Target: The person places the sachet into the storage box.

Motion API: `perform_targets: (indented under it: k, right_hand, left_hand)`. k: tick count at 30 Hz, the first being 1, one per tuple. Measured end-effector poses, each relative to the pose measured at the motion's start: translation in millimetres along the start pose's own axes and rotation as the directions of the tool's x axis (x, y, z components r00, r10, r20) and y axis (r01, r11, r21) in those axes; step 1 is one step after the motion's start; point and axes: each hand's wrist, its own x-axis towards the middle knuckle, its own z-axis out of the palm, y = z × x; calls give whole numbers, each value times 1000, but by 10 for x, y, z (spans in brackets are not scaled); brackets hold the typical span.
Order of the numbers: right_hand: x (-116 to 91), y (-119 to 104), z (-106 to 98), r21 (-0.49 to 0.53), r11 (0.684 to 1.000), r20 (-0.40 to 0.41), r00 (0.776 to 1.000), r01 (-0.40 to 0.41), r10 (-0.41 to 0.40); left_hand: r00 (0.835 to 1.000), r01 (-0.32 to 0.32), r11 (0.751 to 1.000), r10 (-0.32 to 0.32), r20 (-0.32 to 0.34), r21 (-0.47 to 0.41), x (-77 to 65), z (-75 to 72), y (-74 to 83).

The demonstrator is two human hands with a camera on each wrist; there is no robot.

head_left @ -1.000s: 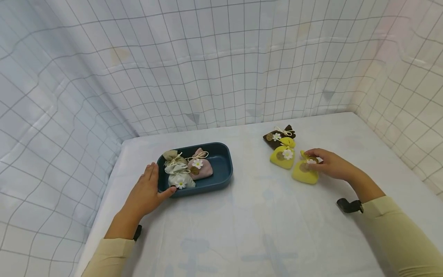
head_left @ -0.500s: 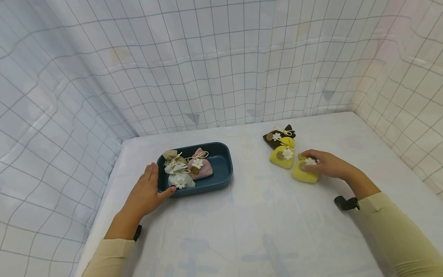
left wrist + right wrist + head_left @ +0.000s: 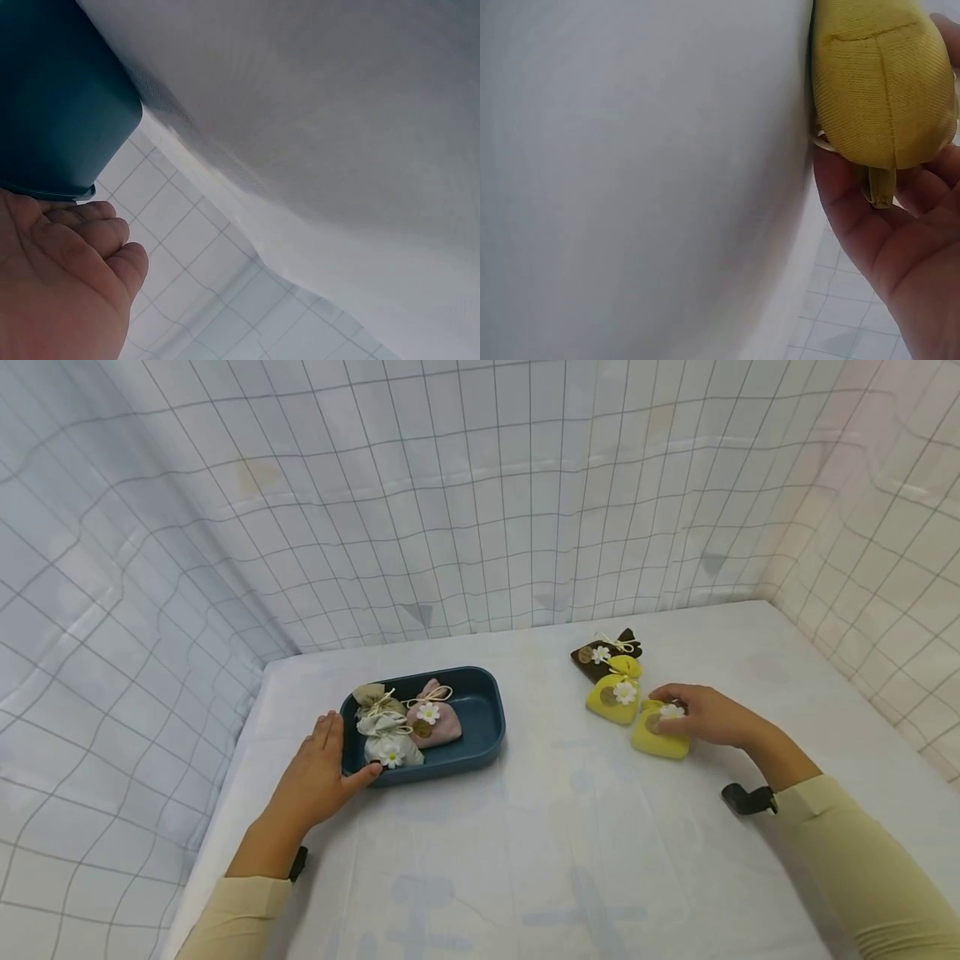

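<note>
At the right of the surface, the right hand pinches the nearer yellow pouch, neck pointing far, long axis near-to-far; the left hand, thumb spread, touches the blue tray.

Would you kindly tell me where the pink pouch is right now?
In the head view, left of centre, the pink pouch lies in the blue tray, just right of the beige pouch and the pale grey pouch.
</note>
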Motion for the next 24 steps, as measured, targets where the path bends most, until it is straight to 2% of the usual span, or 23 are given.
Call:
perform_targets:
  k: [15,24]
  right_hand:
    - [-14,-97,-2,-11,999,-22,999,34,-35]
    - [-24,-133,-37,-7,999,-35,999,40,-40]
  left_hand:
    - [1000,0,1000,0,-14,-7,-1,31,-24]
    - [1000,7,1000,-7,4,-11,7,0,6]
